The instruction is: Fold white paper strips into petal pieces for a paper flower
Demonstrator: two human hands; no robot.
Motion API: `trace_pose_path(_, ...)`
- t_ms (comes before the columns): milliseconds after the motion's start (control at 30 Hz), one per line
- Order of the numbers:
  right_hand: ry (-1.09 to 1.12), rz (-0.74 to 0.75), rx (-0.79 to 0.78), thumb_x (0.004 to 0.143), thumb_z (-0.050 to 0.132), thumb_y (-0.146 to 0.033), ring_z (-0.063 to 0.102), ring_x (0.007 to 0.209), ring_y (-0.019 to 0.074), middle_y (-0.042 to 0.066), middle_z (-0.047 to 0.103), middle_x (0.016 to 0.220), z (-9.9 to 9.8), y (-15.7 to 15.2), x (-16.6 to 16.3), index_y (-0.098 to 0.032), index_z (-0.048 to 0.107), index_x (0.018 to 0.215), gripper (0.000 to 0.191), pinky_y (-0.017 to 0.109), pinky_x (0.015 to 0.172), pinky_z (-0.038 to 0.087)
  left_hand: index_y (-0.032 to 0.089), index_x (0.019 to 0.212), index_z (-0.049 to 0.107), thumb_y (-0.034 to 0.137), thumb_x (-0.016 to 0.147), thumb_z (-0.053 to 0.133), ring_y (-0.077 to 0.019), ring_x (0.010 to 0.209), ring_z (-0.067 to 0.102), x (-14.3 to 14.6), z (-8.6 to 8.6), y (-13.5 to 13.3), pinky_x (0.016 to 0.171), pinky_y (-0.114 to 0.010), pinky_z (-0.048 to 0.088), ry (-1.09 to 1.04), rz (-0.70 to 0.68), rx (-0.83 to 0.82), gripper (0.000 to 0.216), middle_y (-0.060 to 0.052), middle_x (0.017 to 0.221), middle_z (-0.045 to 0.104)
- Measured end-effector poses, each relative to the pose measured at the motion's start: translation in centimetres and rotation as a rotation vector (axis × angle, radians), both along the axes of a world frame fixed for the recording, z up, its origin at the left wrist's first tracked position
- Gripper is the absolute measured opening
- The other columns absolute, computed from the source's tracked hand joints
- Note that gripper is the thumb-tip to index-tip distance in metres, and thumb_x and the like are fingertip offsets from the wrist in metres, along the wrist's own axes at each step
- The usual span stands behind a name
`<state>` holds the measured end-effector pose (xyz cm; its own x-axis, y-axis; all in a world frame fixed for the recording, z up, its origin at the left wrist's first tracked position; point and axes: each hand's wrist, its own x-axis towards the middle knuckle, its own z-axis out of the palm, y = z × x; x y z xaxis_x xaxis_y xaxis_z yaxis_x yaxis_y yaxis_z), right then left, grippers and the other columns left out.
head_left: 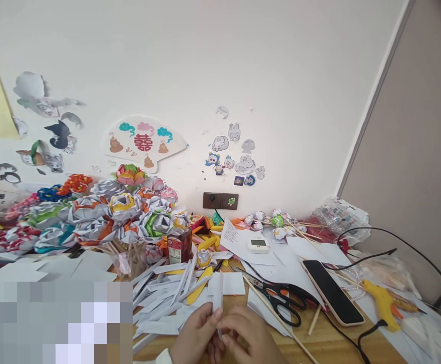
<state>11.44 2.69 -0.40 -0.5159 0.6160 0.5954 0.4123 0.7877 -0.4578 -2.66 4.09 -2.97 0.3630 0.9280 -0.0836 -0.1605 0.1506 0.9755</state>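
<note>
A narrow folded strip of white paper (217,292) stands upright between my two hands at the table's front. My left hand (195,328) pinches it with thumb and fingers from the left. From the right, my right hand (249,331) has its fingers closed on the strip's lower part, which they mostly hide. Behind the strip lies a flat white sheet (235,283). Many folded white paper strips (163,303) are heaped left of my hands, with a yellow strip (200,286) among them. Black-handled scissors (281,298) and a wooden stick (271,308) lie to the right.
Paper flowers (125,207) pile up against the wall at the left. A small red box (180,247) stands before them. A white timer (258,244), a phone (333,292), a yellow glue gun (381,303) and black cables (421,263) occupy the right side. Pixelation covers the lower left.
</note>
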Motion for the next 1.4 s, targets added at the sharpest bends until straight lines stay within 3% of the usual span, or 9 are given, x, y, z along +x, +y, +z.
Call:
trace_pose_path(300,-0.196,-0.044,-0.017,0.075,0.048,-0.018,0.047,0.072,0.0147,0.002,0.054,0.077,0.5,0.3,1.0,-0.020,0.053,0.073,0.005,0.023,0.062,0.035,0.018,0.061,0.041,0.052,0.067,0.049,-0.0052,0.027,0.047,-0.3,0.3,0.1,0.029,-0.013,0.034,-0.050,-0.004,-0.084,0.035,0.005,0.039,0.056)
trace_pose_path(533,0.095,-0.081,-0.335,0.073,0.053,-0.018,0.050,0.068,0.0120,0.000,0.054,0.072,-0.1,0.7,0.9,-0.017,0.052,0.067,0.006,0.020,0.060,0.037,0.015,0.066,0.043,0.045,0.071,0.049,-0.0069,0.034,0.054,-0.3,0.8,0.0,0.032,-0.014,0.038,-0.109,-0.057,-0.084,0.030,0.001,0.054,0.060)
trace_pose_path(700,0.273,-0.092,-0.626,0.070,0.055,-0.018,0.053,0.054,0.0111,-0.002,0.056,0.057,-0.9,1.4,0.7,-0.015,0.054,0.067,0.004,0.019,0.052,0.039,0.015,0.065,0.043,0.045,0.068,0.052,-0.0085,0.036,0.057,-0.3,1.0,-0.2,0.033,-0.015,0.038,-0.094,-0.093,-0.097,0.031,0.001,0.059,0.060)
trace_pose_path(800,0.361,-0.078,-0.714,0.068,0.056,-0.018,0.056,0.052,0.0117,-0.003,0.055,0.054,-1.0,1.6,0.7,-0.015,0.054,0.066,0.004,0.019,0.050,0.040,0.015,0.064,0.042,0.046,0.066,0.054,-0.0101,0.039,0.059,-0.3,1.1,-0.2,0.034,-0.015,0.039,-0.082,-0.115,-0.102,0.033,0.000,0.061,0.060)
trace_pose_path(1233,0.443,-0.115,-0.761,0.066,0.057,-0.018,0.056,0.048,0.0119,-0.005,0.054,0.049,-1.0,1.4,0.4,-0.016,0.052,0.070,0.007,0.020,0.048,0.040,0.014,0.070,0.046,0.045,0.066,0.055,-0.0112,0.042,0.060,-0.5,1.7,-0.2,0.036,-0.016,0.039,-0.095,-0.185,-0.128,0.032,-0.002,0.070,0.061)
trace_pose_path(1400,0.456,-0.156,-0.743,0.064,0.055,-0.014,0.055,0.046,0.0117,-0.005,0.053,0.050,-0.9,1.6,0.6,-0.017,0.052,0.068,0.006,0.020,0.046,0.039,0.016,0.084,0.047,0.031,0.057,0.069,-0.0144,0.057,0.064,-1.1,1.6,-0.1,0.044,-0.018,0.043,-0.087,-0.329,-0.032,0.038,-0.004,0.082,0.061)
